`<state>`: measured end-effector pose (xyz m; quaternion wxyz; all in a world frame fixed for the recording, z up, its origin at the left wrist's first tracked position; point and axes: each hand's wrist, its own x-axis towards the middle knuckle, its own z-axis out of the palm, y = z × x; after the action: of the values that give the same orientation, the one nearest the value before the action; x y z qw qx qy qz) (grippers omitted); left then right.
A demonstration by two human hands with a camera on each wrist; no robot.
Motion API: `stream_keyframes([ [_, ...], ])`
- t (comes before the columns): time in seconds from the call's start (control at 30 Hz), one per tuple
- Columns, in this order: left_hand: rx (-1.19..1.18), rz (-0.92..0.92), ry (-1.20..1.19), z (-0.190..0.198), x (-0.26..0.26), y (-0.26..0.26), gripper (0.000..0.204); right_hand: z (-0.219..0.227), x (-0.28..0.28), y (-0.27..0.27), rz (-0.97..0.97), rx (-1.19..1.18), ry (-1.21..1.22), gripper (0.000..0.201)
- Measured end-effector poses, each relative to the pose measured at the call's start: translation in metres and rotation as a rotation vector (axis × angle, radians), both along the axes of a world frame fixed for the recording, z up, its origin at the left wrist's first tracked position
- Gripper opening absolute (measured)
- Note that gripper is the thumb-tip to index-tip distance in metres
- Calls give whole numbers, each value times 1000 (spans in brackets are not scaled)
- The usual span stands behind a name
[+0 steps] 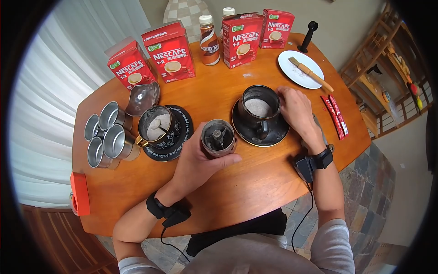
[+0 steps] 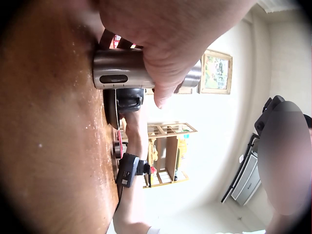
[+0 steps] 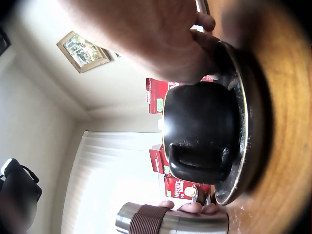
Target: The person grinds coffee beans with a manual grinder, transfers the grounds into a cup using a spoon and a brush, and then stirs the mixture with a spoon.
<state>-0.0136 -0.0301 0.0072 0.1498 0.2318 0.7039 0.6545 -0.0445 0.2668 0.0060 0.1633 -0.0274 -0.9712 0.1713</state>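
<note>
My left hand grips a steel grinder upright, its open top showing a central shaft. In the left wrist view, the thumb lies along the grinder, its base at the tabletop. A black cup of pale powder stands on a black saucer. My right hand is against the cup's right side, fingers bent near the saucer rim; whether they grip is unclear. The right wrist view shows the cup upright. Another cup, holding powder and a spoon, stands on a lettered black mat.
Several steel cups and a clear bowl stand left. Behind are red boxes and bottles. A brush lies on a white plate; red sachets lie right. An orange object is at the left edge.
</note>
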Motion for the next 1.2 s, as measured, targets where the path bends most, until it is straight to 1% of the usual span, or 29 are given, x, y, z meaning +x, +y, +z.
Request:
stream_keyframes([
  [0.07, -38, 14, -1, 3, 0, 0, 50, -2, 1, 1, 2, 9, 16, 17],
  [0.17, -74, 36, 128, 7, 3, 1, 54, 3, 3, -2, 2, 8, -2, 17],
  [0.27, -83, 16, 147, 11, 8, 3, 54, 3, 4, -2, 3, 8, 13, 17],
  [0.3, -102, 1, 180, 12, 7, 2, 57, 3, 4, -2, -1, 8, 6, 17],
  [0.4, -102, -14, 278, 9, 6, 2, 60, 5, 4, -2, -10, 2, -15, 17],
  [0.7, -89, -15, 401, 6, 6, 1, 61, 6, 6, -4, -1, -21, -8, 17],
  [0.8, -78, -8, 475, 8, 6, 3, 62, 7, 5, -3, -2, -27, -25, 17],
  [0.9, -95, -26, 323, 15, 10, 2, 57, 7, 6, -3, -7, -13, -19, 17],
  [1.0, -69, 4, 93, 9, 6, 1, 56, 7, 7, -3, -12, -6, -21, 18],
  [1.13, -24, 37, 30, 5, -2, -1, 52, 6, 6, -2, -11, -11, -13, 19],
  [1.2, -46, 46, 64, 6, -1, 0, 52, 6, 6, -2, -13, -12, -19, 20],
])
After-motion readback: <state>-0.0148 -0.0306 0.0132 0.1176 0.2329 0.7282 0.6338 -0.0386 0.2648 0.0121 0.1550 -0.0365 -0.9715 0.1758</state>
